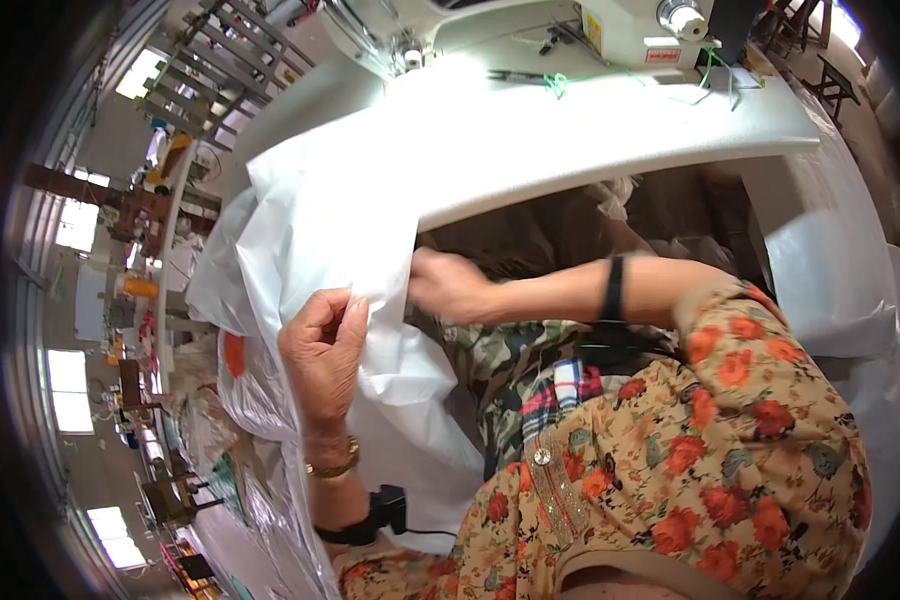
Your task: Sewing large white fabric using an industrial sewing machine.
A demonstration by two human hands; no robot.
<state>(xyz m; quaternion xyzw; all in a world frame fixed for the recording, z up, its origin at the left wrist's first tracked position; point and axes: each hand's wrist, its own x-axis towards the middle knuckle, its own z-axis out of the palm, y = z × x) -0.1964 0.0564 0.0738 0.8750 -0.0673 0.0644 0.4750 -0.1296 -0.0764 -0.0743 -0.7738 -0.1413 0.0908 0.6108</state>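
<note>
A large white sheet of thin, smooth material (315, 215) drapes over the near left edge of the sewing table (610, 130) and hangs down in folds. My left hand (322, 345) pinches this sheet between thumb and fingers, close to its right-hand edge. Just right of that edge, my right hand (450, 285) is smeared by motion, its fingertips partly behind or against the sheet; whether they grip it I cannot tell. Above the table stands a white sewing machine (630, 35), with its needle area (407, 55) at the far left. Glare washes out the sheet near it.
Green thread (556, 85) and dark snips or tweezers (515, 76) lie by the machine. More pale sheeting (830, 270) hangs at the right. Clear plastic bundles (260, 390) lie left of my arm. Metal racks (220, 65) stand at the far left.
</note>
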